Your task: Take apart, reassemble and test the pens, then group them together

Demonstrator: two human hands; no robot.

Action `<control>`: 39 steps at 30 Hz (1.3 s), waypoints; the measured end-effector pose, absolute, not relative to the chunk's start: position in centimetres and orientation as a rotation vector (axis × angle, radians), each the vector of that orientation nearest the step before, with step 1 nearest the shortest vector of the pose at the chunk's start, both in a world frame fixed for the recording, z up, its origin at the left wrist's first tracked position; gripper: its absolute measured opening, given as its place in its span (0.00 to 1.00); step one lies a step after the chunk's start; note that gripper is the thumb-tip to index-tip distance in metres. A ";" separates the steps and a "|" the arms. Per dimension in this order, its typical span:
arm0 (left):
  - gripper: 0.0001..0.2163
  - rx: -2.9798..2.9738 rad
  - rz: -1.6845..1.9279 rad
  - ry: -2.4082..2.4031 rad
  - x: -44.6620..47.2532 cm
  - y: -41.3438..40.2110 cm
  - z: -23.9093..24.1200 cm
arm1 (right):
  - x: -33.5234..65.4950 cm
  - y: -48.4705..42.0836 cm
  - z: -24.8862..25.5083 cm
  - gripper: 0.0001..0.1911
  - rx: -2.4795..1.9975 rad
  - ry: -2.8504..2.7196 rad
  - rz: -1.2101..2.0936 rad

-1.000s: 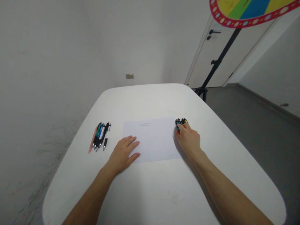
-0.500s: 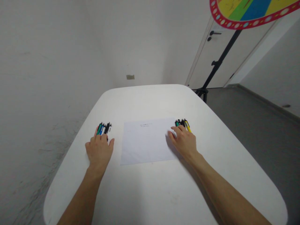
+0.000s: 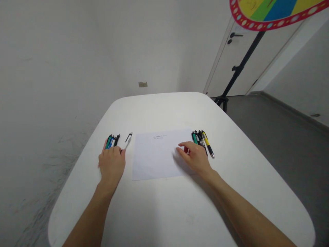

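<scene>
My left hand (image 3: 112,163) is closed, pinching a white pen with a black clip (image 3: 129,140) between thumb and index finger. That pen tilts away from a row of pens (image 3: 111,141) in green, blue and black, partly hidden under the hand. My right hand (image 3: 195,156) is empty, its fingers curved and apart, above the right side of a white paper sheet (image 3: 154,157). Just behind and to the right of it lies a second group of pens (image 3: 199,137), one green, some black. A yellow pen with a black grip (image 3: 208,144) lies at its right edge.
The sheet has small printed lines near its far edge. Everything lies on a white table (image 3: 159,113) with rounded corners. Beyond its right side stand a black tripod pole (image 3: 244,61) with a colourful wheel (image 3: 269,15) and a door (image 3: 231,72).
My left hand has separated the white pen from its row, swinging it right towards the sheet. My right hand has drifted left off its pens, uncovering more of them.
</scene>
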State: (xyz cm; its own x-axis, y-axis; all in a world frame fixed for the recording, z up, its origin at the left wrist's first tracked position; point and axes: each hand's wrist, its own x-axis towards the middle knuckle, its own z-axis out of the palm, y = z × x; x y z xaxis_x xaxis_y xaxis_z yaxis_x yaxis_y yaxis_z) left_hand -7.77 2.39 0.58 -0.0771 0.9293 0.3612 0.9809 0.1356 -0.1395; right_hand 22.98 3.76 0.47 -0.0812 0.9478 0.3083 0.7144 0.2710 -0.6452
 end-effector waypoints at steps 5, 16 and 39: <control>0.14 -2.156 -0.653 -1.559 -4.9 1.6 0.4 | 20.3 2.4 0.9 0.13 -1.259 -1.685 1.150; 0.04 -2.534 -1.129 -1.010 -0.8 0.5 0.4 | 17.3 1.3 -0.6 0.12 -0.889 -1.090 1.711; 0.13 -2.227 -2.340 -2.521 1.8 1.9 -0.1 | 18.4 2.8 -0.5 0.16 -0.801 -0.728 1.666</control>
